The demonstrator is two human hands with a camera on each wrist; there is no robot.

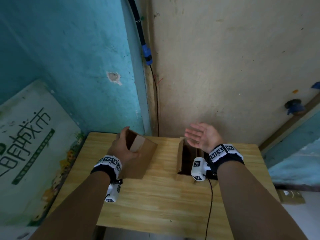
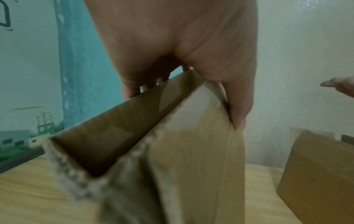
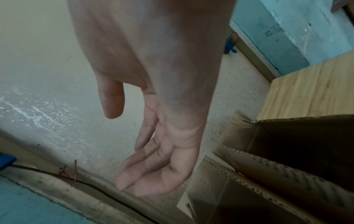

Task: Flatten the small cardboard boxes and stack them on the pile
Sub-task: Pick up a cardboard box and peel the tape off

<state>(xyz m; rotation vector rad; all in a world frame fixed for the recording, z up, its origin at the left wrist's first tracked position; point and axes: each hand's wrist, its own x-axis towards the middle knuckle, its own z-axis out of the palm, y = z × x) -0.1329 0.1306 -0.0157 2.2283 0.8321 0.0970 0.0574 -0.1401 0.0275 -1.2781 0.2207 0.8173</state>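
Two small brown cardboard boxes stand on a light wooden table (image 1: 155, 201). My left hand (image 1: 124, 146) grips the left box (image 1: 143, 160) at its open top, thumb on the near panel and fingers over the far edge; in the left wrist view this box (image 2: 172, 151) looks partly squeezed, its thumb (image 2: 239, 115) pressing a fold. The right box (image 1: 186, 158) stands open-topped, its dark inside showing (image 3: 296, 144). My right hand (image 1: 200, 135) hovers above it, palm up, fingers (image 3: 145, 174) straight and holding nothing.
The table sits in a corner between a teal wall (image 1: 69, 49) and a beige wall (image 1: 225, 58). A black cable (image 1: 156, 101) runs down the corner. A printed green-and-white board (image 1: 31, 144) leans at the left. A cable (image 1: 210, 205) hangs from my right wrist over the table.
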